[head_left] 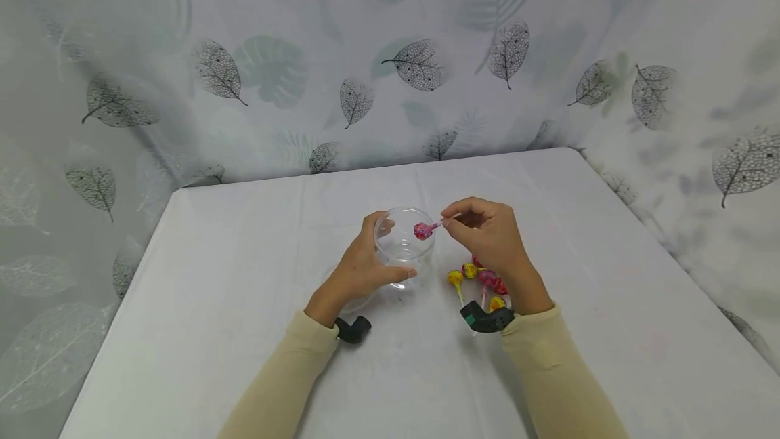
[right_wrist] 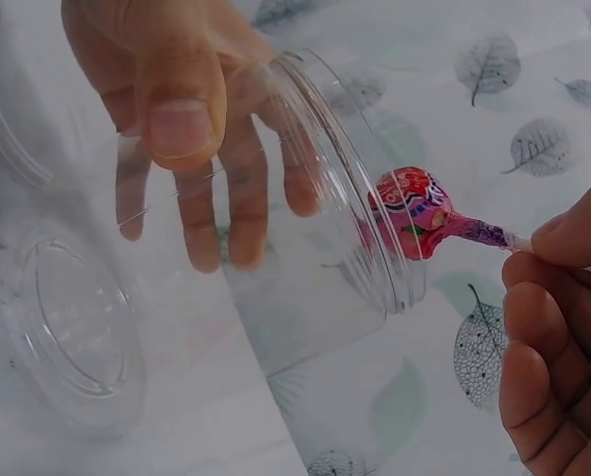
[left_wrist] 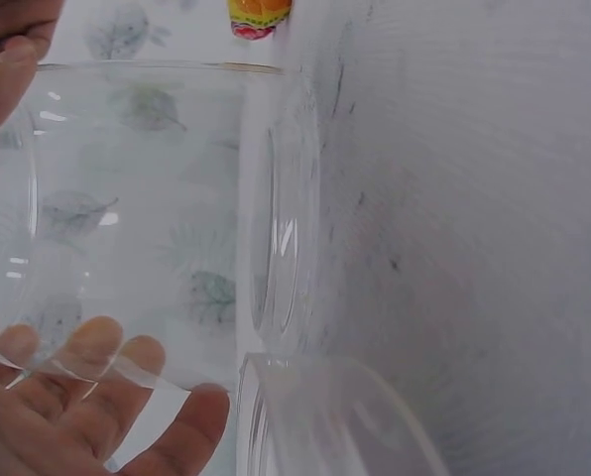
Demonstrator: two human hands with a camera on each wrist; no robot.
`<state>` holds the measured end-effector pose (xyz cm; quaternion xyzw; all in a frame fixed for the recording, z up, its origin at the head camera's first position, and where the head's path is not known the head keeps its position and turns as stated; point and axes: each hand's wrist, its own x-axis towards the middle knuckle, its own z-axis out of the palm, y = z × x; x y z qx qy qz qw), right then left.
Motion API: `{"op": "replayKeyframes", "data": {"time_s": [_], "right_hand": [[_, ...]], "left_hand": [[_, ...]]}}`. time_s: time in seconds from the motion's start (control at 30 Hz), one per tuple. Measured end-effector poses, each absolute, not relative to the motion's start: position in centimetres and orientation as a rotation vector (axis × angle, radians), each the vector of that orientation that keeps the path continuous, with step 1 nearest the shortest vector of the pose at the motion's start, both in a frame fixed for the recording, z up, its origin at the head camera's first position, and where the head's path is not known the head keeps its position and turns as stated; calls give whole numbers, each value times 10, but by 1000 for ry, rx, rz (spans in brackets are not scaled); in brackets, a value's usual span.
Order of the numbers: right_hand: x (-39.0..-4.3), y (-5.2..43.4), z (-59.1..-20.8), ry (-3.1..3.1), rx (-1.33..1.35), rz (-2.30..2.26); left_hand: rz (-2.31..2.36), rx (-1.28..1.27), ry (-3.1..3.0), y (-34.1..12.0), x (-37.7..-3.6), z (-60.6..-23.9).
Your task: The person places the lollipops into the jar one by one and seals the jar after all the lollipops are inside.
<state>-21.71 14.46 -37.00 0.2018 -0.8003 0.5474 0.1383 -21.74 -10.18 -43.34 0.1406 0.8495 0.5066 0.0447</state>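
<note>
My left hand (head_left: 361, 264) holds a clear jar (right_wrist: 305, 307) around its side, thumb on the near side and fingers on the far side. The jar stands on the table with its mouth up. Between thumb and fingertips, my right hand (head_left: 490, 236) pinches the stick of a lollipop (right_wrist: 413, 213) in a pink and red wrapper. Its wrapped head is at the jar's mouth, seen partly through the clear rim in the right wrist view. No other lollipop shows inside the jar.
Several wrapped lollipops, yellow (head_left: 455, 278) and pink (head_left: 487, 278), lie under my right wrist, partly hidden by it. A clear round lid (left_wrist: 340, 416) lies beside the jar, behind my left wrist. The white-covered table (head_left: 231, 330) meets leaf-patterned curtains (head_left: 274, 127).
</note>
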Motion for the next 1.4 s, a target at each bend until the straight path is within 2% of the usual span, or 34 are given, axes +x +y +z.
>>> {"op": "replayKeyframes", "data": {"time_s": [1.4], "right_hand": [[-217,134,-376,-2523,690,1458]], "left_hand": [[1548,456,2580,-104,-217,-434]]}}
